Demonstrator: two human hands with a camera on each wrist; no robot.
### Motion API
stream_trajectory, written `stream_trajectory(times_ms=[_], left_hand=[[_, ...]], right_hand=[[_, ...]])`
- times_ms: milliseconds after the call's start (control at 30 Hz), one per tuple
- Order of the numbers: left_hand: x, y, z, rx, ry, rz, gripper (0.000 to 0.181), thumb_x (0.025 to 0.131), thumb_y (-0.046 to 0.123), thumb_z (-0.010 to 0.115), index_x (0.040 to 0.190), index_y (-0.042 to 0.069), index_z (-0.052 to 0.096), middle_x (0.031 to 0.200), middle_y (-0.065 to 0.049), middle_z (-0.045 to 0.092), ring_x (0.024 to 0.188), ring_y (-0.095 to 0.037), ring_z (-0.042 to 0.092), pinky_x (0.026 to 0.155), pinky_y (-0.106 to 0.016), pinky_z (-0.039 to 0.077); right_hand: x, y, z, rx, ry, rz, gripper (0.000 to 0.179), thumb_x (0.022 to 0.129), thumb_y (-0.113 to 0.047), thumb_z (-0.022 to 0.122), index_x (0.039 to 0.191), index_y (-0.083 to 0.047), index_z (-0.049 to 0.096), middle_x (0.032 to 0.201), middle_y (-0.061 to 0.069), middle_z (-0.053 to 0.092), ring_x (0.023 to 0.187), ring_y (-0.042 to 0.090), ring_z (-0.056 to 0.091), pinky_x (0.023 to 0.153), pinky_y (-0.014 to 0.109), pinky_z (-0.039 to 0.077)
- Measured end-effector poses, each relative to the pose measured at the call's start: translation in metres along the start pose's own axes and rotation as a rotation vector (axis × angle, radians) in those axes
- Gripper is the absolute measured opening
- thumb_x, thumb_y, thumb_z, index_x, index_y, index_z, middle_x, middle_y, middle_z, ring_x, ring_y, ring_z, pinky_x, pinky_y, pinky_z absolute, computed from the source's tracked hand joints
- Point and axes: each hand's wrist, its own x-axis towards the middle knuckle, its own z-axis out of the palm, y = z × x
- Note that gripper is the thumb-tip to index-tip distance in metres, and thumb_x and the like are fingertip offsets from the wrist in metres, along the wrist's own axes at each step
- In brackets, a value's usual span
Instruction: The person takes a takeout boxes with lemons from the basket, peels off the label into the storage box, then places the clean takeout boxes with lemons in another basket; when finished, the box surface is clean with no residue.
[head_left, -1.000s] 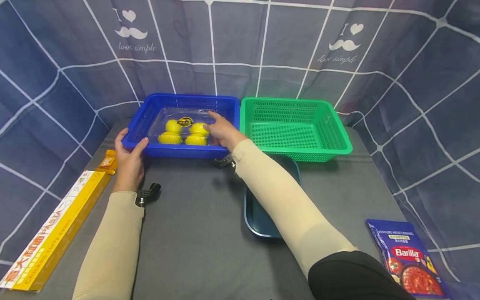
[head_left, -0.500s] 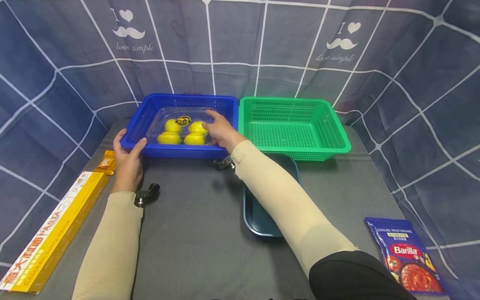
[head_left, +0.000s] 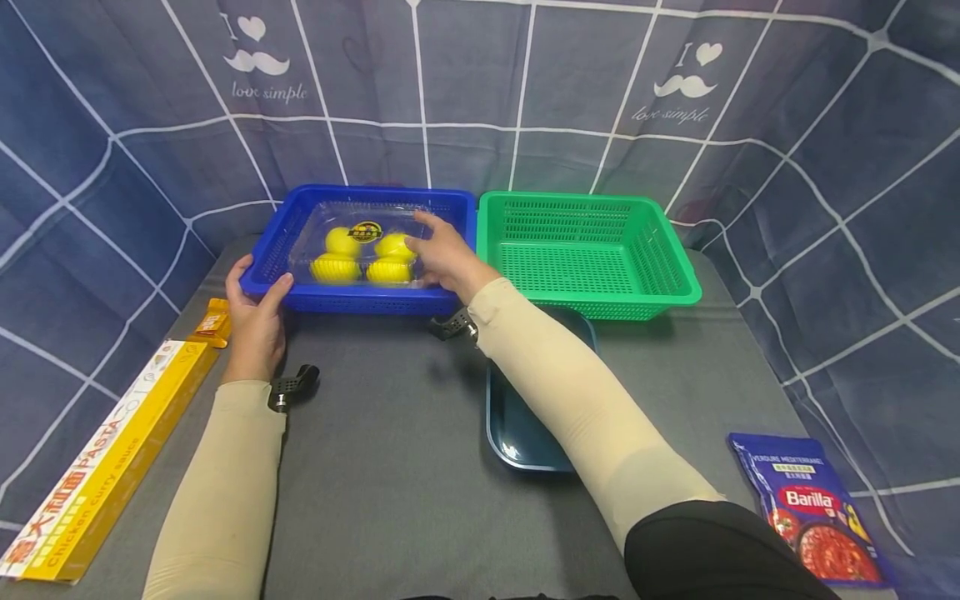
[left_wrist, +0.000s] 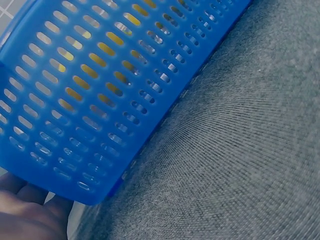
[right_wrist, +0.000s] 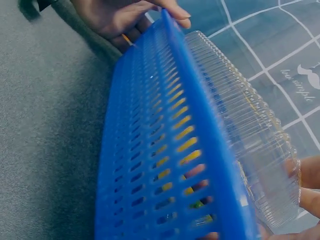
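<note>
A clear plastic box [head_left: 322,223] with several yellow round fruits [head_left: 342,242] inside and a black-and-yellow label sits at the blue basket [head_left: 367,302]. My right hand [head_left: 448,258] grips the box's right end, fingers spread over its lid and edge. In the right wrist view the box's ribbed side [right_wrist: 250,135] stands above the basket's rim. My left hand [head_left: 257,321] holds the basket's front left corner, thumb over the rim. Only part of that hand shows in the left wrist view, under the corner of the basket wall [left_wrist: 85,115].
Against the blue basket's right side stands a green basket [head_left: 600,300]. A dark tray [head_left: 517,433] lies partly under my right forearm. At left are a yellow pasta box [head_left: 112,467] and a small orange packet [head_left: 213,323]; a blue sauce pouch [head_left: 813,508] lies at right.
The clear box has risen a little in the blue basket and shifted slightly back, with my right hand on it. My left hand stays on the basket's corner.
</note>
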Motion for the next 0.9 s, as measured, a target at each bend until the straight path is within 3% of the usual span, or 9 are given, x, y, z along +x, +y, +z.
stream_trajectory(times_ms=[233, 633, 700, 900], left_hand=[[0.001, 0.000, 0.000, -0.011, 0.000, 0.010, 0.084, 0.092, 0.015, 0.084, 0.159, 0.030, 0.034, 0.162, -0.005, 0.036, 0.144, -0.022, 0.041, 0.115, -0.029, 0.038], [0.001, -0.003, 0.002, -0.052, -0.009, 0.024, 0.079, 0.095, 0.008, 0.079, 0.158, 0.029, 0.035, 0.162, -0.008, 0.037, 0.146, -0.025, 0.039, 0.116, -0.030, 0.037], [0.001, -0.002, 0.002, -0.043, -0.009, 0.025, 0.080, 0.095, 0.009, 0.080, 0.158, 0.029, 0.035, 0.162, -0.008, 0.037, 0.146, -0.025, 0.039, 0.116, -0.030, 0.037], [0.001, -0.001, 0.002, -0.018, -0.001, 0.018, 0.080, 0.096, 0.010, 0.079, 0.159, 0.030, 0.034, 0.161, -0.006, 0.036, 0.145, -0.024, 0.040, 0.116, -0.031, 0.038]], right_hand=[[-0.002, -0.007, -0.006, 0.146, -0.014, 0.002, 0.064, 0.110, -0.007, 0.056, 0.167, -0.023, 0.033, 0.161, 0.022, 0.035, 0.048, 0.013, 0.039, 0.071, 0.058, 0.062], [-0.009, -0.015, -0.014, 0.183, -0.003, 0.008, 0.064, 0.109, -0.007, 0.058, 0.165, -0.029, 0.037, 0.164, 0.020, 0.032, 0.049, 0.025, 0.050, 0.068, 0.058, 0.063], [-0.011, -0.016, -0.015, 0.179, -0.001, 0.009, 0.064, 0.109, -0.007, 0.058, 0.165, -0.029, 0.038, 0.166, 0.019, 0.031, 0.049, 0.022, 0.046, 0.067, 0.058, 0.063], [-0.020, -0.021, -0.016, 0.183, -0.008, -0.007, 0.064, 0.109, -0.007, 0.058, 0.165, -0.028, 0.037, 0.168, 0.017, 0.027, 0.058, 0.028, 0.055, 0.068, 0.059, 0.062]])
